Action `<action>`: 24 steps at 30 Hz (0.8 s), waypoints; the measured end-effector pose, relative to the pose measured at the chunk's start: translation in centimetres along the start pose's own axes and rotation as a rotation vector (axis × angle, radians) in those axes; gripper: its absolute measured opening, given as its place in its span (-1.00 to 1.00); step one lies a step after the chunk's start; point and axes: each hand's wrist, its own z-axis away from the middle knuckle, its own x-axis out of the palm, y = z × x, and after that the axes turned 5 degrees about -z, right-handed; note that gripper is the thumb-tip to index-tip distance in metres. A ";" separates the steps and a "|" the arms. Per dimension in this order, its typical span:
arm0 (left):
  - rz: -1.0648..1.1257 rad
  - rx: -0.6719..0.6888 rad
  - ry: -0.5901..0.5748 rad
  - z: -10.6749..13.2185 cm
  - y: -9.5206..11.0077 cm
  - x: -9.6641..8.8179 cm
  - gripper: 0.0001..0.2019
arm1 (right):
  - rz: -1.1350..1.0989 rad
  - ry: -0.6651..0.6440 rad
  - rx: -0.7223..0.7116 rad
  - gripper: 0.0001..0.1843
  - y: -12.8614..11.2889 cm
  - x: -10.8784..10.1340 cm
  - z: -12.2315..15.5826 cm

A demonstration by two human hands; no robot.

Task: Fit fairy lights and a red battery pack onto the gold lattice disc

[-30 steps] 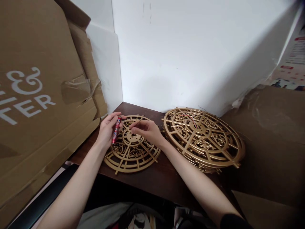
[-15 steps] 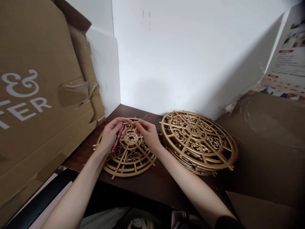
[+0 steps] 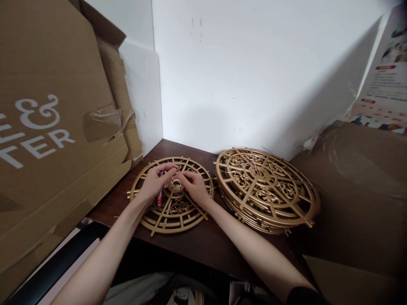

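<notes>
Evidently the red cylinder (image 3: 159, 198) is in the left hand (image 3: 152, 182), whose fingers are clamped on it; it slants above the left part of a gold lattice disc (image 3: 176, 189), its lower end jutting out on the near side. The right hand (image 3: 197, 189) hangs over the right part of the disc, its thumb and forefinger close to the left hand's fingertips; I cannot tell whether they close on anything. The disc lies flat on the dark brown desk (image 3: 203, 243). Just to its right, a tilted stack of similar discs (image 3: 263, 174) takes up much of the desk, with thin red and white wires (image 3: 253, 165) near the hub of the top one. A big cardboard box (image 3: 51, 178) with white lettering hems in the left side, another brown box (image 3: 362, 186) the right, and a white wall (image 3: 235, 80) rises at the far edge.

The hands cover part of the disc's far half and the middle of the cylinder. Whatever is between the fingertips is too small to make out. The lettering and the printed sheet (image 3: 384, 89) at far right are cut off by the frame, and the near right corner is lost in shadow.
</notes>
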 end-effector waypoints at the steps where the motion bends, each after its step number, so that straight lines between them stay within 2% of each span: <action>1: -0.017 0.005 0.014 0.1 0.0 -0.1 -0.72 | 0.007 -0.003 0.005 -0.72 0.0 0.0 0.1; 4: -0.063 0.014 0.051 0.3 0.0 -0.2 -0.75 | 0.028 0.015 -0.003 -0.74 0.1 -0.1 0.1; 11: -0.243 0.038 0.075 0.5 0.1 -0.1 -0.77 | -0.039 0.149 -0.035 -0.82 1.0 -0.2 0.0; 17: -0.372 0.091 0.091 0.6 0.3 0.1 -0.76 | -0.052 0.165 -0.038 -0.84 1.1 -0.2 -0.2; 24: -0.465 0.157 0.038 0.2 -0.2 0.1 -0.76 | -0.107 0.153 0.014 -0.84 0.8 -0.2 -0.2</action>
